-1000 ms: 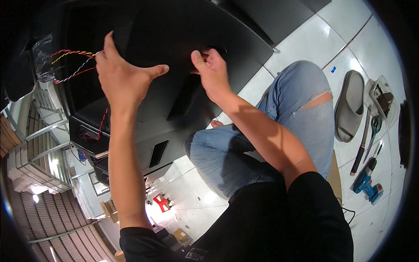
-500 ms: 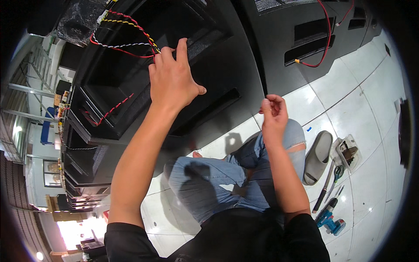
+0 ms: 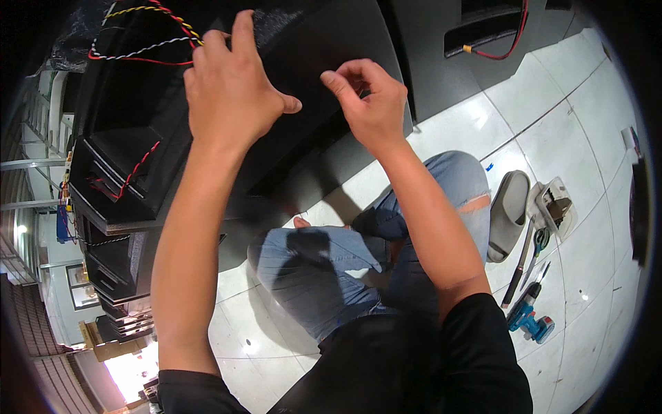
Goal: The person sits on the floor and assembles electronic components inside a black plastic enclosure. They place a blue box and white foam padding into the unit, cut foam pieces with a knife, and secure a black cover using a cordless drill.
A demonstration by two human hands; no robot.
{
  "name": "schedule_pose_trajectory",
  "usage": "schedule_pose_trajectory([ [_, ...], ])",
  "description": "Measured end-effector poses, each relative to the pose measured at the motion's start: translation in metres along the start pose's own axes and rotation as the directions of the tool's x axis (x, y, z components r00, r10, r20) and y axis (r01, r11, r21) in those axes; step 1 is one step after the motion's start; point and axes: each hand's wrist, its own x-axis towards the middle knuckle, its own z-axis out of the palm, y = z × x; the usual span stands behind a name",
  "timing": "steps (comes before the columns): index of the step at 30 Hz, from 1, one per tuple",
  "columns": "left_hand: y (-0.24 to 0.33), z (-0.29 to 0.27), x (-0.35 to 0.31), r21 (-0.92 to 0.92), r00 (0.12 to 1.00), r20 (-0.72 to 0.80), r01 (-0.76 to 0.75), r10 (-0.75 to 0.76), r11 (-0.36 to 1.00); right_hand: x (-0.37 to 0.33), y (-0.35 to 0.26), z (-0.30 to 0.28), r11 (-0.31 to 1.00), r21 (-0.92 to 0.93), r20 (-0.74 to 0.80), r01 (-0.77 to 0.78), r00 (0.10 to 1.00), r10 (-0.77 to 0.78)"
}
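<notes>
My left hand [image 3: 231,96] is over a large black cabinet [image 3: 148,190], its thumb and index finger spread wide. A bundle of twisted wires [image 3: 155,47], red, yellow, white and black, runs in behind its fingertips; whether they touch it is hidden. To the right, my right hand [image 3: 372,100] is above the cabinet's flat black face. Its fingers are curled toward the thumb, and anything between them is too small to make out. A red-and-black twisted wire [image 3: 140,168] sticks out of an opening lower on the cabinet.
Another dark panel [image 3: 438,83] with slots and a red-black wire [image 3: 507,52] stands at the upper right. On the tiled floor at right lie a grey slipper [image 3: 509,214], a white tray [image 3: 557,207], scissors [image 3: 541,239] and a blue cordless drill [image 3: 529,317].
My right hand has moved up and left, from beside the cabinet's edge to over its face. The view has shifted; my left hand stays by the wire bundle.
</notes>
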Motion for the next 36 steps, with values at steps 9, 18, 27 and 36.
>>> schedule_pose_trajectory([
  [9, 0.007, 0.002, 0.002, 0.054, 0.999, 0.02, -0.033, 0.032, 0.998, -0.015, 0.012, -0.002, 0.998, 0.068, -0.014, -0.01, 1.0, 0.011],
  [18, -0.006, 0.013, 0.002, 0.145, 0.989, -0.04, -0.133, 0.14, 0.98, -0.081, 0.019, -0.009, 0.767, 0.226, 0.207, -0.601, 0.799, 0.565],
  [27, -0.012, 0.017, 0.007, -0.025, 0.985, 0.018, -0.172, 0.173, 0.985, -0.09, 0.043, -0.004, 0.788, 0.129, 0.258, -0.602, 0.788, 0.56],
  [36, 0.013, 0.001, 0.004, 0.007, 0.999, 0.052, 0.0, -0.001, 1.0, -0.087, 0.018, -0.002, 0.354, 0.453, 0.635, -0.818, 0.575, 0.516],
])
